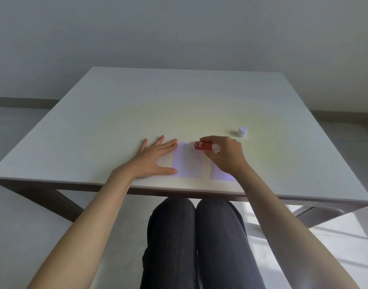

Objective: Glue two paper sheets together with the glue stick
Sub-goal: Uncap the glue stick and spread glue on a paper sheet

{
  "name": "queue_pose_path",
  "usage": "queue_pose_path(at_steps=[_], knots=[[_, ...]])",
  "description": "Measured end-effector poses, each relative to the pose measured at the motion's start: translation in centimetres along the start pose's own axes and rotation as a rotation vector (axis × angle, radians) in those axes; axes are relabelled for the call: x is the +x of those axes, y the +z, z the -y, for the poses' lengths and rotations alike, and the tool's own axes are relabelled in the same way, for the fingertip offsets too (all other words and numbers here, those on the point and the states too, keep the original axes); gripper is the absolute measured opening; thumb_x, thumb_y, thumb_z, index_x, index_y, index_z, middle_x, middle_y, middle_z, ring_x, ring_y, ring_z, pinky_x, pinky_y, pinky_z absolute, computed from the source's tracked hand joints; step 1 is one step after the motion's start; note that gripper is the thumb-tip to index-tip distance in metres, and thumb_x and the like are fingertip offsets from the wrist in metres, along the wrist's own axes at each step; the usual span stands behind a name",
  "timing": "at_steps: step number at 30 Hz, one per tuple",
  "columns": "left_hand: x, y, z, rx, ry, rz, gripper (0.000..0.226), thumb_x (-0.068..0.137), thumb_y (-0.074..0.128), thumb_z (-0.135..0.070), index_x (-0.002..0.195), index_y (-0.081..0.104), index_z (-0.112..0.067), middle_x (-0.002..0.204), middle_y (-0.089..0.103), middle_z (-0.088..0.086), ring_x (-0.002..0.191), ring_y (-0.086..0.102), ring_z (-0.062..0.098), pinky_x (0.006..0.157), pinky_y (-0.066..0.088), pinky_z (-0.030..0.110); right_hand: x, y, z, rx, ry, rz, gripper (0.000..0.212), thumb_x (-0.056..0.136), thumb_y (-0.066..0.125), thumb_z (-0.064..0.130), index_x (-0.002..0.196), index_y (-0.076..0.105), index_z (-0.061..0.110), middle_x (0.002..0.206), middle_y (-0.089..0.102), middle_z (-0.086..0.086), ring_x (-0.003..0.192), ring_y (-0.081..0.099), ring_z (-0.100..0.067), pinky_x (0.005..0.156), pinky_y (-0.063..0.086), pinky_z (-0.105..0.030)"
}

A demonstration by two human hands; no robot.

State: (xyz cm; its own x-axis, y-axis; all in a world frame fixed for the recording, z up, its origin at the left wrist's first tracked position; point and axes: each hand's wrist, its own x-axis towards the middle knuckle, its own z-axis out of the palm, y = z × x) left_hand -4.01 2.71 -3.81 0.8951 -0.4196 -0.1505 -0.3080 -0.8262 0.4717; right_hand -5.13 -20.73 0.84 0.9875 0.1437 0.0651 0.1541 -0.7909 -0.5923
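Two small white paper sheets lie side by side near the table's front edge: the left sheet (187, 162) and the right sheet (219, 175), partly hidden under my right hand. My left hand (156, 158) lies flat with fingers spread, its fingertips and thumb on the left sheet's left edge. My right hand (226, 155) grips the red glue stick (204, 146), uncapped and tilted sideways, its tip at the left sheet's far right corner. The white cap (242, 132) stands on the table, apart to the right.
The white table (116, 113) reaches back to a pale wall. My knees in dark trousers (195, 236) sit under its front edge. Table legs and floor show below on both sides.
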Motion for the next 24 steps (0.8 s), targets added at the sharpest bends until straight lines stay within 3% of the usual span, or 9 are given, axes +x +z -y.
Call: queue_pose_path(at_steps=[4, 6, 8, 10, 14, 17, 19, 22, 24], knots=[[0.0, 0.1, 0.1, 0.01, 0.006, -0.009, 0.086, 0.078, 0.06, -0.056, 0.148, 0.015, -0.034, 0.155, 0.007, -0.026, 0.145, -0.009, 0.002, 0.116, -0.017, 0.043, -1.6, 0.4, -0.3, 0.017, -0.14, 0.13, 0.028, 0.083, 0.063, 0.025, 0.11, 0.067, 0.032, 0.098, 0.075, 0.003, 0.087, 0.065, -0.023, 0.096, 0.043, -0.045], [0.1, 0.1, 0.1, 0.016, 0.007, -0.006, 0.086, 0.078, 0.06, -0.056, 0.148, 0.014, -0.034, 0.155, 0.007, -0.026, 0.144, -0.009, 0.001, 0.116, -0.017, 0.043, -1.7, 0.3, -0.6, 0.027, -0.133, 0.172, 0.029, 0.083, 0.064, 0.028, 0.111, 0.066, 0.033, 0.1, 0.074, 0.004, 0.092, 0.064, -0.021, 0.098, 0.041, -0.045], [0.0, 0.1, 0.1, 0.005, 0.004, -0.004, 0.085, 0.079, 0.059, -0.055, 0.148, 0.015, -0.034, 0.154, 0.006, -0.027, 0.144, -0.01, 0.001, 0.115, -0.018, 0.041, -1.2, -0.2, -1.2, -0.005, -0.045, 0.052, 0.03, 0.084, 0.062, 0.026, 0.114, 0.066, 0.032, 0.111, 0.072, 0.006, 0.104, 0.063, -0.023, 0.099, 0.04, -0.044], [0.0, 0.0, 0.3, -0.003, 0.008, -0.012, 0.085, 0.079, 0.059, -0.056, 0.148, 0.014, -0.034, 0.154, 0.006, -0.027, 0.145, -0.01, 0.001, 0.114, -0.018, 0.039, -1.4, -0.7, -1.4, 0.088, 0.049, -0.089, 0.031, 0.085, 0.062, 0.021, 0.115, 0.066, 0.027, 0.109, 0.072, 0.004, 0.099, 0.064, -0.022, 0.093, 0.045, -0.037], [-0.1, 0.1, 0.4, -0.052, 0.004, -0.002, 0.091, 0.077, 0.062, -0.055, 0.148, 0.009, -0.036, 0.151, 0.004, -0.029, 0.142, -0.013, -0.002, 0.115, -0.019, 0.039, -3.0, -1.6, -1.0, 0.863, 0.129, -0.023, 0.021, 0.088, 0.059, 0.022, 0.105, 0.072, 0.023, 0.083, 0.073, 0.003, 0.06, 0.054, -0.01, 0.061, 0.04, -0.022], [-0.2, -0.3, -0.3, -0.115, -0.017, -0.025, 0.085, 0.081, 0.062, -0.048, 0.148, 0.01, -0.036, 0.146, 0.001, -0.031, 0.145, -0.01, 0.001, 0.116, -0.019, 0.043, -4.4, -0.5, 0.1, 1.467, 0.321, 0.173, 0.028, 0.091, 0.053, 0.031, 0.078, 0.077, 0.024, 0.075, 0.068, 0.001, 0.051, 0.045, -0.011, 0.053, 0.036, -0.019], [-0.4, -0.7, -1.7, -0.248, 0.01, -0.152, 0.071, 0.086, 0.057, -0.041, 0.146, 0.02, -0.036, 0.148, 0.01, -0.028, 0.146, -0.001, 0.004, 0.117, -0.015, 0.045, -5.2, 0.9, 1.0, 1.702, 0.38, 0.277, 0.035, 0.092, 0.05, 0.034, 0.071, 0.076, 0.023, 0.07, 0.064, 0.002, 0.049, 0.045, -0.012, 0.051, 0.038, -0.02], [-1.0, -0.8, -5.4, -0.552, 0.078, -0.357, 0.037, 0.085, 0.061, -0.038, 0.119, 0.053, -0.05, 0.131, 0.053, -0.019, 0.131, 0.038, -0.004, 0.117, 0.01, 0.041, -5.5, 2.4, 2.3, 1.85, 0.41, 0.32, 0.032, 0.088, 0.052, 0.035, 0.071, 0.074, 0.02, 0.067, 0.061, 0.001, 0.05, 0.046, -0.013, 0.052, 0.036, -0.022], [-1.7, -0.1, -8.0, -0.759, 0.072, -0.408, 0.017, 0.076, 0.066, -0.043, 0.093, 0.07, -0.045, 0.087, 0.073, -0.013, 0.088, 0.065, 0.001, 0.099, 0.041, 0.037, -5.5, 3.1, 3.2, 1.881, 0.426, 0.316, 0.03, 0.086, 0.053, 0.035, 0.074, 0.073, 0.016, 0.066, 0.059, 0.0, 0.049, 0.046, -0.013, 0.053, 0.035, -0.022]])
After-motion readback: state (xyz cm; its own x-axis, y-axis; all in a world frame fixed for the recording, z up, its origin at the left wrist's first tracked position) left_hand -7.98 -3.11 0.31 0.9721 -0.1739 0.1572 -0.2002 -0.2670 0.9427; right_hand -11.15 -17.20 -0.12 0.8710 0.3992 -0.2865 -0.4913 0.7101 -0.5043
